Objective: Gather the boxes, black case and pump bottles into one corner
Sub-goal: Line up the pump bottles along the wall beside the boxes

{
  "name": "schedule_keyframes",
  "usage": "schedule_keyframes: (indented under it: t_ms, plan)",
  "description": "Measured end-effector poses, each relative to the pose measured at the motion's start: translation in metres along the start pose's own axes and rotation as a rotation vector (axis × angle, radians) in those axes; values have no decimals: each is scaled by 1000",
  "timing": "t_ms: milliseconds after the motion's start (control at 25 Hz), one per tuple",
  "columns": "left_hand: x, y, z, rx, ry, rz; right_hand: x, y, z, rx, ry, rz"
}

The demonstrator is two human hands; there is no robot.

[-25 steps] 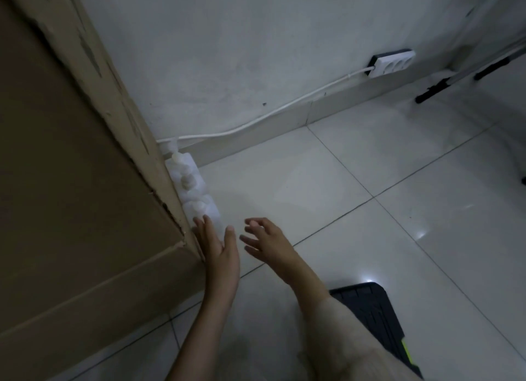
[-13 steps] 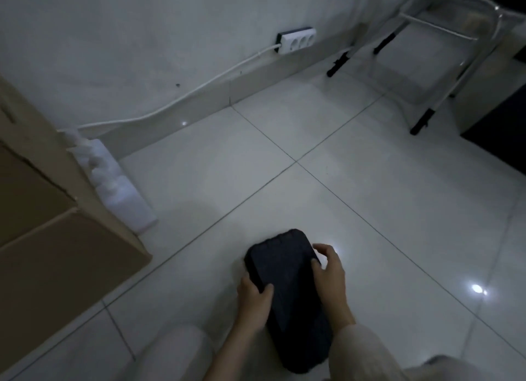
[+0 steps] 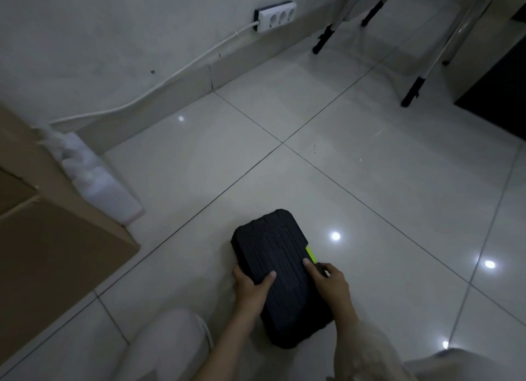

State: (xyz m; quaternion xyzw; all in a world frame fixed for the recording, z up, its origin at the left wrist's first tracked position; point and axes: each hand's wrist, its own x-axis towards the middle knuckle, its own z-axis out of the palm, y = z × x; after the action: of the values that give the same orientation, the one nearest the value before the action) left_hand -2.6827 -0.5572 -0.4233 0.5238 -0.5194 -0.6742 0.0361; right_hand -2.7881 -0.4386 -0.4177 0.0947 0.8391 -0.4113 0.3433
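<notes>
A: Black case (image 3: 280,272) flat on the tiled floor (image 3: 370,181), low centre, ribbed lid up, a lime-green tab on its right edge. Near end partly covered by the wrists.

B: Grip?

A: Left hand (image 3: 252,288) clamped on the case's left edge, thumb over the lid, fingers curled under and hidden. Right hand (image 3: 331,278) clamped on the right edge, one finger lying on the lid by the green tab; the rest wrap the side, hard to make out.

B: Lifted or resting?

A: Cannot tell. Dim light, no clear gap under it.

B: Other task things?

A: Pump bottles (image 3: 99,181), white, in a row at left, touching the side of a cardboard box (image 3: 57,252) and running back toward the wall (image 3: 113,39). They blur together, count unclear, pump heads barely readable. Box is cut off by the left frame edge; a seam suggests more than one box, not certain. Case is well apart from both.

B: Background?

A: White power strip (image 3: 275,16) against the wall, cable trailing left along the skirting. Metal frame legs (image 3: 412,87) with black feet top right, top cut off. Pale-clothed knee (image 3: 170,343) bottom, cropped.
</notes>
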Motion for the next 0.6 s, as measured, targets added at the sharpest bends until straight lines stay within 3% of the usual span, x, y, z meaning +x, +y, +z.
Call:
schedule_keyframes:
  t_ms: [240,440,600]
  plan:
    - [35,22,-43,-119,87,-20,6,-32,33,66,-206,-75]
    - [87,56,-109,-209,218,48,6,-87,91,116,-493,-161]
    - [100,72,-147,-34,236,210,13,-112,135,23,-739,-261]
